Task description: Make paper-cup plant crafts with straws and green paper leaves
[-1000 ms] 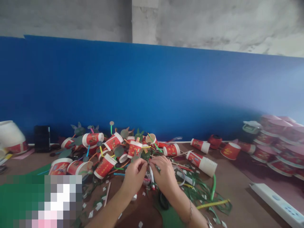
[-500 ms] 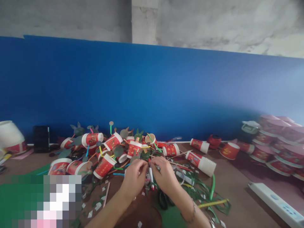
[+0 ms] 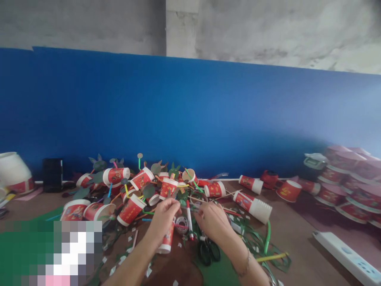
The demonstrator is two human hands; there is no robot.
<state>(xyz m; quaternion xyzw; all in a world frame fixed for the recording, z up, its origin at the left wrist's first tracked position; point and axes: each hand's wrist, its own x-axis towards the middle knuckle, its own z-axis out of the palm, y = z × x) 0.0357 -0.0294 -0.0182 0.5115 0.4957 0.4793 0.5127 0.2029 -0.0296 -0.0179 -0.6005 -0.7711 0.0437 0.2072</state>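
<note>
My left hand [image 3: 163, 217] is pinched shut at the fingertips, just in front of a heap of red paper cups [image 3: 139, 186] stuck with coloured straws and green paper leaves. My right hand [image 3: 212, 220] is also pinched shut, a short gap to the right. What the two hands hold is too thin to make out. Between them lie a tape roll [image 3: 181, 225] and a red marker [image 3: 189, 225]. A red and white cup [image 3: 166, 241] lies under my left wrist. Black scissors [image 3: 208, 250] rest below my right hand.
A stack of cups [image 3: 253, 204] lies on its side to the right, with green paper scraps [image 3: 262, 246] around. A white power strip [image 3: 347, 251] sits front right, stacked red bowls [image 3: 351, 178] back right, green sheet [image 3: 24, 238] front left, white bowl [image 3: 13, 171] far left.
My hands have drawn apart, the right one moving right and down. The cup under my left wrist and the scissors now show.
</note>
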